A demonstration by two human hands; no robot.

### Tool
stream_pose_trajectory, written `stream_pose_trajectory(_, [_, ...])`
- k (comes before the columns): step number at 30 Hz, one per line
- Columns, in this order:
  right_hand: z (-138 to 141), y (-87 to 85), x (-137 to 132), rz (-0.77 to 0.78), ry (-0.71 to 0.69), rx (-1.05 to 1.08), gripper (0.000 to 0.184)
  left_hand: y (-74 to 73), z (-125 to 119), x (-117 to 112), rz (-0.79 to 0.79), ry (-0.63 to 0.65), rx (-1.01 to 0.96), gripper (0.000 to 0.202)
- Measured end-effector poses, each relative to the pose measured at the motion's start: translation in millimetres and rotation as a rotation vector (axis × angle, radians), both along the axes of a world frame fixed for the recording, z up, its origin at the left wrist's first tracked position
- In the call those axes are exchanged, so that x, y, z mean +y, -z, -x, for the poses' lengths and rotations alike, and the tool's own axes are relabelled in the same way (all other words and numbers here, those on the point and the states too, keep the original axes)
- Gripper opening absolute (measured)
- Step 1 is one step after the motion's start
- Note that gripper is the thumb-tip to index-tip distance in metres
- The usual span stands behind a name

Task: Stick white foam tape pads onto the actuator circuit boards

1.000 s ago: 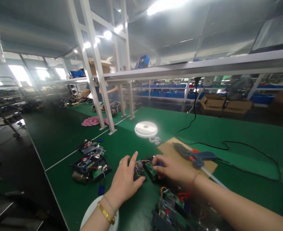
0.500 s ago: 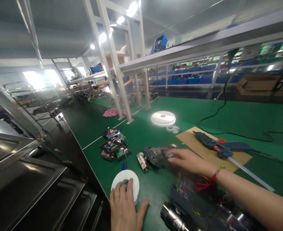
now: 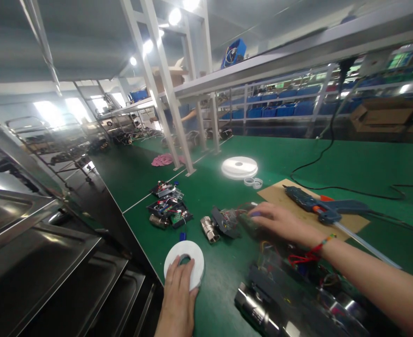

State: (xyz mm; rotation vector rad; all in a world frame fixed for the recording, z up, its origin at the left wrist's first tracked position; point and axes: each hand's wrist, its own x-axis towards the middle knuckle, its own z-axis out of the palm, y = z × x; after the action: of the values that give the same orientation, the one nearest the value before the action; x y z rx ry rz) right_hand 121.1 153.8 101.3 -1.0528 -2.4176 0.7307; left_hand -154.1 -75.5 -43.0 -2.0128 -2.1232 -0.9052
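left hand: (image 3: pixel 178 299) flat on the white tape roll (image 3: pixel 184 262) at the near edge of the surface (image 3: pixel 350 164); fingers (image 3: pixel 181 277) spread loosely over the roll's near rim and hole, not gripping it
right hand: (image 3: pixel 279 223) reached forward, palm down, on the circuit board assembly (image 3: pixel 229 221); fingers (image 3: pixel 258 214) curled lightly onto its right end; can't tell if they pinch it or just rest on it
circuit board assembly: dark board with red wires, lying on the surface just left of the right fingers; a metal cylinder (image 3: pixel 208 228) sits at its left end, touching or nearly so
tape roll: flat, white, hole in the middle, well left of and nearer than the right fingers
second assembly: (image 3: pixel 169 213) boards and wires in a black tray, beyond the left fingers, apart from the roll
near assembly: (image 3: pixel 283 299) blurred clear housing with wires and a metal cylinder, under the right forearm
glue gun: (image 3: pixel 318 208) blue with orange trigger, lying on a cardboard sheet (image 3: pixel 279 194) just right of the right fingers; clear stick out the back
big white reel: (image 3: pixel 239 167) flat on the surface beyond the right fingers, two small clear rings (image 3: pixel 252 182) beside it
pink cloth: (image 3: pixel 164 160) far left, by the white rack legs
black cable: (image 3: pixel 318 161) runs across the surface behind the glue gun
other person: forearm (image 3: pixel 191 113) visible far back behind the rack
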Motion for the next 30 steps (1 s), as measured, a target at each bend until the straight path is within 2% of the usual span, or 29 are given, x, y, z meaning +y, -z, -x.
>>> stream_pose_trajectory(6, [-2.6,1.3,1.4,0.049,0.033,0.026,0.035,-0.8,3.5,-2.4,0.045,0.037,-0.03,0.051])
stream_pose_trajectory(9, [-2.3,3.2,1.3,0.062,0.061,0.059,0.034,-11.8,3.9,-5.2,0.001,0.044,-0.017,0.048])
stream_pose_trajectory(11, [-2.4,4.8,0.5,0.079,0.08,0.085,0.032,-33.3,2.0,-1.9,-0.078,0.04,0.02,0.045])
stream_pose_trajectory(14, [-3.8,8.3,-0.2,0.104,0.093,0.134,0.023,-83.7,-8.9,21.3,-0.233,0.071,0.127,0.045])
stream_pose_trajectory(17, [-6.6,14.7,1.1,0.117,0.118,0.195,0.021,-131.9,-33.8,67.4,-0.362,0.16,0.17,0.04])
stream_pose_trajectory(19, [-9.3,19.4,2.7,0.131,0.136,0.237,0.022,-150.3,-55.4,104.2,-0.332,0.214,0.158,0.037])
stream_pose_trajectory(21, [-12.3,22.7,3.7,0.148,0.144,0.274,0.022,-156.2,-75.5,138.7,-0.253,0.264,0.162,0.036])
stream_pose_trajectory(24, [-15.8,22.5,3.3,0.152,0.161,0.311,0.021,-149.6,-93.6,175.7,-0.174,0.299,0.185,0.036])
stream_pose_trajectory(27, [-16.2,18.5,1.1,0.134,0.189,0.314,0.02,-140.0,-96.0,191.7,-0.1,0.308,0.196,0.037])
stream_pose_trajectory(30, [-13.9,16.0,-1.0,0.112,0.197,0.31,0.018,-136.4,-92.3,194.3,-0.023,0.319,0.196,0.039])
